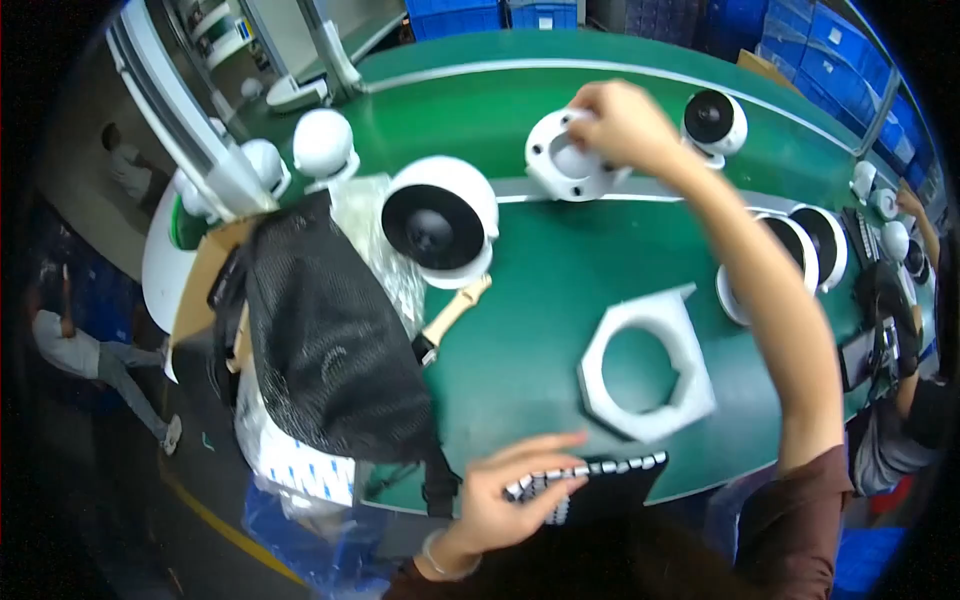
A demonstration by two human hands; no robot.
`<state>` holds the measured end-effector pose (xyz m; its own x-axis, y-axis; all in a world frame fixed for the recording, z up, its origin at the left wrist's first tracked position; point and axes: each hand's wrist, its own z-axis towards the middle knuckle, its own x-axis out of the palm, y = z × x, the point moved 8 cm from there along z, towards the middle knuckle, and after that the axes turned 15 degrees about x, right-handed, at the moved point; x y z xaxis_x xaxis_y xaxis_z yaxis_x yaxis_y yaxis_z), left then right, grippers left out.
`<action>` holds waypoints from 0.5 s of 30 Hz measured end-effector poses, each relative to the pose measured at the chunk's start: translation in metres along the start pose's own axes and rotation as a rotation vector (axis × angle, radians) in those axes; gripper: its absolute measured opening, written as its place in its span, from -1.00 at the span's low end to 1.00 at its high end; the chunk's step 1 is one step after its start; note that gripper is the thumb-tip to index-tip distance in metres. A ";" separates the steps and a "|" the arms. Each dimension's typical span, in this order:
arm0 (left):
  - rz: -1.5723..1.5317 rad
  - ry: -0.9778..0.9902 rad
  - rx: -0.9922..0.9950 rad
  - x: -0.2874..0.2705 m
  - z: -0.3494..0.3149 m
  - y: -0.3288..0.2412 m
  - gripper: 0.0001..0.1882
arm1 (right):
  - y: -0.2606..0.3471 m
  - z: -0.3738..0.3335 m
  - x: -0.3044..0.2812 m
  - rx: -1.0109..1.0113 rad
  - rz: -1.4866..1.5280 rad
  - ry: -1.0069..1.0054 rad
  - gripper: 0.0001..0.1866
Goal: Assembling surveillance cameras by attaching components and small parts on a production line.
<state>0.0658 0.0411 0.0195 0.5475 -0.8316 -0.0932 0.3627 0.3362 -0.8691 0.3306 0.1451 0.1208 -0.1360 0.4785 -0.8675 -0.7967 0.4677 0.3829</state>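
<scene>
My right hand reaches to the far side of the workbench. Its fingers are closed at the upper right edge of a white round base with a recessed middle and small dark spots around its rim. Low in the view, my left hand holds a black sheet edged with a row of small white pieces, between thumb and fingers. A white foam holder with a large round opening lies between the two hands. To its left sits a white ball-shaped camera with a black front.
A black mesh bag covers a cardboard box at the left, beside clear plastic bags and a wooden-handled brush. More white cameras stand on the green bench. A co-worker's arm shows at far right. Blue crates stand behind.
</scene>
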 end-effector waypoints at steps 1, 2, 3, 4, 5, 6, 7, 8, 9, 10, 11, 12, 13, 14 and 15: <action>-0.051 0.011 -0.007 0.002 -0.011 0.002 -0.84 | 0.000 -0.008 0.018 -0.174 0.043 -0.219 -0.76; -0.063 0.043 -0.098 0.002 -0.025 0.005 -0.84 | 0.012 -0.018 0.039 -0.114 -0.087 -0.200 -0.83; -0.026 0.055 0.036 0.009 0.015 -0.004 -0.84 | 0.006 0.020 0.022 -0.238 -0.116 -0.326 -0.86; -0.007 0.102 0.034 0.006 0.010 -0.005 -0.83 | 0.003 0.017 0.039 -0.351 -0.134 -0.411 -0.89; -0.023 0.092 0.035 0.004 0.006 -0.010 -0.83 | -0.005 0.015 0.050 -0.383 -0.173 -0.437 -0.91; -0.019 0.093 0.036 0.008 0.002 -0.012 -0.84 | -0.016 0.013 0.056 -0.426 -0.212 -0.458 -0.93; -0.026 0.080 0.040 0.008 0.002 -0.011 -0.84 | -0.025 0.016 0.052 -0.466 -0.210 -0.504 -0.94; -0.033 0.084 0.023 0.008 0.003 -0.009 -0.84 | -0.036 0.021 0.047 -0.496 -0.203 -0.500 -0.94; -0.046 0.104 0.001 0.007 0.003 -0.007 -0.84 | -0.048 0.024 0.046 -0.555 -0.266 -0.487 -0.96; -0.048 0.108 0.004 0.005 0.005 -0.008 -0.83 | -0.053 0.025 0.044 -0.640 -0.295 -0.483 -0.96; -0.016 0.129 0.006 0.004 0.006 -0.010 -0.84 | -0.063 0.027 0.055 -0.594 -0.439 -0.422 -0.97; 0.016 0.146 0.008 0.005 0.006 -0.010 -0.84 | -0.069 0.026 0.066 -0.551 -0.581 -0.356 -0.98; 0.041 0.146 0.030 0.006 0.006 -0.011 -0.83 | -0.073 0.025 0.073 -0.530 -0.672 -0.335 -0.96; 0.037 0.150 0.027 0.007 0.007 -0.011 -0.83 | -0.074 0.026 0.080 -0.501 -0.739 -0.318 -0.95; 0.069 0.161 0.035 0.008 0.007 -0.014 -0.83 | -0.075 0.025 0.085 -0.464 -0.810 -0.295 -0.94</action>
<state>0.0705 0.0334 0.0341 0.4455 -0.8651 -0.2306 0.3559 0.4075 -0.8410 0.3939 0.1691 0.0266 0.6565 0.3380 -0.6744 -0.7454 0.4280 -0.5111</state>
